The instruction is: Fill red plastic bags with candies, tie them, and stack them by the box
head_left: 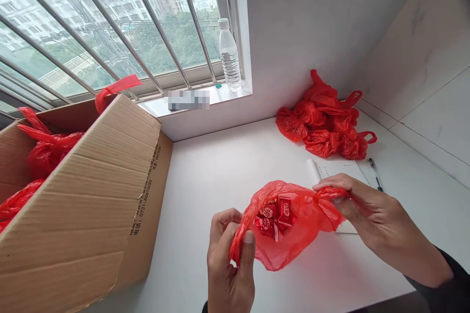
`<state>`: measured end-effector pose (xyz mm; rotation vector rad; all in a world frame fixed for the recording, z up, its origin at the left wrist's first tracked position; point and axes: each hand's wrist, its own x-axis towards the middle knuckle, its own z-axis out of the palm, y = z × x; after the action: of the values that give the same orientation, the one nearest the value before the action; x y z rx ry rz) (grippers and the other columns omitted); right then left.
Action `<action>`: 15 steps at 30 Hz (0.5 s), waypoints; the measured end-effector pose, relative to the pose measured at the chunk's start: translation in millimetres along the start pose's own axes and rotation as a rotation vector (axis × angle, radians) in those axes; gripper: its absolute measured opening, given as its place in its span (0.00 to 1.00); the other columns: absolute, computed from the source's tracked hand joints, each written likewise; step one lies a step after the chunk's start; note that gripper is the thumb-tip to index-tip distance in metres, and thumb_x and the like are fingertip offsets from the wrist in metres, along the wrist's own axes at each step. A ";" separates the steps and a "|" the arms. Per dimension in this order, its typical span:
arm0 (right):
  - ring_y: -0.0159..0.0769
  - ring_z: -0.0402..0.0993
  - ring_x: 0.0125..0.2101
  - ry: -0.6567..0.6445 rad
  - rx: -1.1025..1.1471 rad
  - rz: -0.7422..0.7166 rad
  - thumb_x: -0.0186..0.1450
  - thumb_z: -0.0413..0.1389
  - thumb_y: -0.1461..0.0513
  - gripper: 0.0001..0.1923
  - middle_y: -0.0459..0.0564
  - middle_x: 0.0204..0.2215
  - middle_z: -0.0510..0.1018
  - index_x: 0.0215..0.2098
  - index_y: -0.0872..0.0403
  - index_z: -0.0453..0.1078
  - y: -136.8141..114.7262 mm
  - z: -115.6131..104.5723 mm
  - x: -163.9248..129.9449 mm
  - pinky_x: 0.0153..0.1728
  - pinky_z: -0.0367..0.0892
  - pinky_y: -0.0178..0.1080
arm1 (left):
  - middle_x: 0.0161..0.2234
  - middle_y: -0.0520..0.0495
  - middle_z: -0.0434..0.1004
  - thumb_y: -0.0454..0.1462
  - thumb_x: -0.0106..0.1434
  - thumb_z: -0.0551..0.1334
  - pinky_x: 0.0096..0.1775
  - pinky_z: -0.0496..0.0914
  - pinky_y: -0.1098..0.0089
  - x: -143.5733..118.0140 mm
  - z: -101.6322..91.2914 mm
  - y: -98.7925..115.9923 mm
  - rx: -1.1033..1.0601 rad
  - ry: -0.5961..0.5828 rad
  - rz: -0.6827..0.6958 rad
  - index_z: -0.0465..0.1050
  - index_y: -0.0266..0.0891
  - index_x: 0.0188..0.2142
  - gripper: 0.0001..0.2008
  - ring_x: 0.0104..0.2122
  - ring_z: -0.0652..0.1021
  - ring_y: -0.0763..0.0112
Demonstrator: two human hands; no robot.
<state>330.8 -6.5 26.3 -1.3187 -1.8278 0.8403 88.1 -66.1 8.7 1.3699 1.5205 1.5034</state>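
The left hand (229, 259) and right hand (370, 215) each pinch a handle of the thin red plastic bag (290, 227) of small red boxes, held open above the white table (220, 176). Knotting seems underway, needing crossed handles.

Daylight through a barred window (110, 24) falls on the white table (220, 166) and walls (312, 19).

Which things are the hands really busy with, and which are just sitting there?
Busy with:
- red plastic bag, held open by the left hand and right hand
- small red packets inside it

Just sitting there:
- pile of tied red bags
- cardboard box with more red bags
- water bottle on the sill
- paper and pen
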 end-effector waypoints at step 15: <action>0.37 0.83 0.42 -0.248 0.080 -0.184 0.72 0.55 0.54 0.19 0.47 0.49 0.80 0.61 0.37 0.66 -36.5 61.4 11.5 0.41 0.80 0.32 | 0.45 0.42 0.81 0.56 0.69 0.56 0.51 0.64 0.59 -8.0 24.7 30.4 -0.065 -0.058 -0.481 0.74 0.48 0.59 0.27 0.46 0.75 0.54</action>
<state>258.6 -10.8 26.2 -1.0134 -2.0480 1.0006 120.9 -70.2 31.2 0.9136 1.6058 1.1882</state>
